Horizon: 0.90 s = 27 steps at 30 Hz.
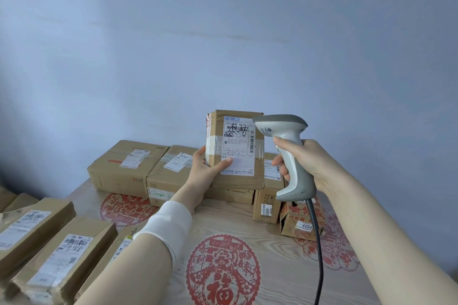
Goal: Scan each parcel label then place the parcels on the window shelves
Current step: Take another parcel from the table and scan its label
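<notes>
Wood-grain table, blue wall; left hand grips parcel, right hand clasps scanner

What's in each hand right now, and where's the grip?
Left hand holds the upright parcel by its lower left edge, thumb on the label. Right hand holds the scanner by its handle.

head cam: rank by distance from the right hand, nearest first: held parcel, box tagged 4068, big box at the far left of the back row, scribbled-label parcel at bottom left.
From the right hand, gripping the scanner:
1. Held parcel, just to its left, raised in the left hand.
2. Box tagged 4068, on the table below it.
3. Big back-row box, far left by the wall.
4. Scribbled-label parcel, bottom-left corner.
</notes>
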Each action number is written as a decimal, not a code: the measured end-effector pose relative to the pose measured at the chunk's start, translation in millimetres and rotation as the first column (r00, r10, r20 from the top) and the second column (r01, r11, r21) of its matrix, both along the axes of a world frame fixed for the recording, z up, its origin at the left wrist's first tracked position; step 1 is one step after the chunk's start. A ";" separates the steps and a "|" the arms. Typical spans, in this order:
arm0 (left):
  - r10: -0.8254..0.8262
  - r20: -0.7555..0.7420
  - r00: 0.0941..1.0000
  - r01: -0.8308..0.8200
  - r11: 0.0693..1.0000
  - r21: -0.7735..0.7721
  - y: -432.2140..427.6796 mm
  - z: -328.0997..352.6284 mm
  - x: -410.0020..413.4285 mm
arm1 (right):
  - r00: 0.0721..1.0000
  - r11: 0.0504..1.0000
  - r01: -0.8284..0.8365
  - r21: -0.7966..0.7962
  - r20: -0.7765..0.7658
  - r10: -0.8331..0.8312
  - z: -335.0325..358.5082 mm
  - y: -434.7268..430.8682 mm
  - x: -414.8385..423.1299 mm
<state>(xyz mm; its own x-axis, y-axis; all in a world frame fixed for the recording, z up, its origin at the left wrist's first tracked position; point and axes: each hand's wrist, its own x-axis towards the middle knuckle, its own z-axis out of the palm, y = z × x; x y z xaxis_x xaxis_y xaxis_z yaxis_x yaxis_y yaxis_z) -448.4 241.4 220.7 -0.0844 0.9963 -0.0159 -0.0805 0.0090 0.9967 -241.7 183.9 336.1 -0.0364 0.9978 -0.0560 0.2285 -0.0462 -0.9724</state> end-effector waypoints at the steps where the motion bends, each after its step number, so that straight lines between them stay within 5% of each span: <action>1: 0.016 0.003 1.000 -0.016 1.000 -0.009 -4.8 0.3 -5.2 | 1.000 1.000 -0.026 -0.012 -0.012 0.025 0.6 0.0 -4.7; 12: 0.434 0.097 0.896 -0.413 0.892 -0.184 -118.3 -22.9 -148.8 | 0.883 0.892 -0.416 -0.177 -0.312 0.350 -37.4 -12.6 -141.1; 27: 0.790 0.196 0.580 -0.771 0.611 -0.181 -409.8 -5.9 -437.9 | 0.610 0.575 -0.791 -0.207 -0.322 0.724 -50.6 -202.1 -493.8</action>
<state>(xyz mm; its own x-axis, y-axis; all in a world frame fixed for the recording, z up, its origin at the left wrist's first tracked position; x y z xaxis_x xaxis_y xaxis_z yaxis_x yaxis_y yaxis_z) -886.4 -168.4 214.7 -0.8127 0.5426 -0.2124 -0.3160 -0.1042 0.9430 -735.5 -18.2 285.5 -0.8137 0.5264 -0.2465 0.1417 -0.2316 -0.9624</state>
